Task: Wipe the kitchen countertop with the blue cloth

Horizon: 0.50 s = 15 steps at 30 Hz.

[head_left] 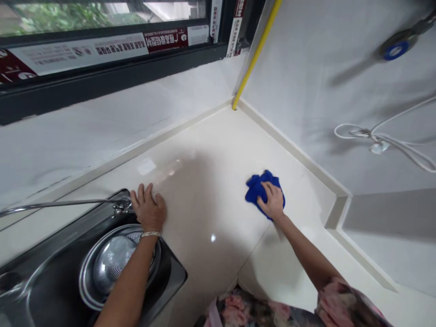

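Observation:
A crumpled blue cloth (252, 193) lies on the pale, glossy countertop (204, 181), right of the middle. My right hand (272, 200) is on top of the cloth, fingers bent into it and holding it against the surface. On the left, my left hand (149, 209) rests with fingers apart at the corner of the dark sink (173, 263), close beside the base of the metal faucet (119, 206). Nothing shows in that hand. Below my left wrist, partly covered by the forearm, a round metal strainer bowl (112, 259) sits in the sink.
A window frame (112, 77) with printed tape runs along the back wall. A yellow pipe (255, 59) rises from the counter's far corner. On the right wall hang a bundled white cable (366, 134) and a blue-marked valve (396, 50). A low ledge (289, 145) borders the counter.

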{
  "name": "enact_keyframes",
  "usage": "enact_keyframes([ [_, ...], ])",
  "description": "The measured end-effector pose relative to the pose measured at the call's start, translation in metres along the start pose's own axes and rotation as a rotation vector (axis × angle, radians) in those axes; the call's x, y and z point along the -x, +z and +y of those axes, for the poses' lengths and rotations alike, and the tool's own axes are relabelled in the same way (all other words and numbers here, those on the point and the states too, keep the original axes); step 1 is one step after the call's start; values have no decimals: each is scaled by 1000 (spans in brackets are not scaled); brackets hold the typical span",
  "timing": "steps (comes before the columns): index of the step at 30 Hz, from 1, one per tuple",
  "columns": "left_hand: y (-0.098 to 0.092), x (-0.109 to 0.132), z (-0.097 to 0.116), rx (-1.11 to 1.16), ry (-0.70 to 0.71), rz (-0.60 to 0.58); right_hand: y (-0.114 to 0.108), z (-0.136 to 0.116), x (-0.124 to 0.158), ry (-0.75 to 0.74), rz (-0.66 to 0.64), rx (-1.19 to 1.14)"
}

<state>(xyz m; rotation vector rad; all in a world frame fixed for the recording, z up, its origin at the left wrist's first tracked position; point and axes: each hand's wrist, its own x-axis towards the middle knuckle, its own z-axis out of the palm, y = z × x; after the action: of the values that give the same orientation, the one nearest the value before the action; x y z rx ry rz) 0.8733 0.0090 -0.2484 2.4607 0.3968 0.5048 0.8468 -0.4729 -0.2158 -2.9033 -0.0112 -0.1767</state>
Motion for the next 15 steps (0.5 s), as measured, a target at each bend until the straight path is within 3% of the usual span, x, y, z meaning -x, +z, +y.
enact_keyframes([
  [2, 0, 0, -1, -7, 9, -6, 3, -4, -46, 95, 17, 79],
  [4, -1, 0, -1, -19, 14, -11, 9, -15, -85, 92, -15, 111],
  [7, -3, 0, -1, -31, 10, -22, 19, -36, -121, 46, -59, 116],
  [11, -4, -1, 0, -15, 9, -45, 29, -71, -125, -50, -98, 43],
  [15, -3, -3, 1, 0, 4, -37, 38, -122, -97, -220, -162, -117],
])
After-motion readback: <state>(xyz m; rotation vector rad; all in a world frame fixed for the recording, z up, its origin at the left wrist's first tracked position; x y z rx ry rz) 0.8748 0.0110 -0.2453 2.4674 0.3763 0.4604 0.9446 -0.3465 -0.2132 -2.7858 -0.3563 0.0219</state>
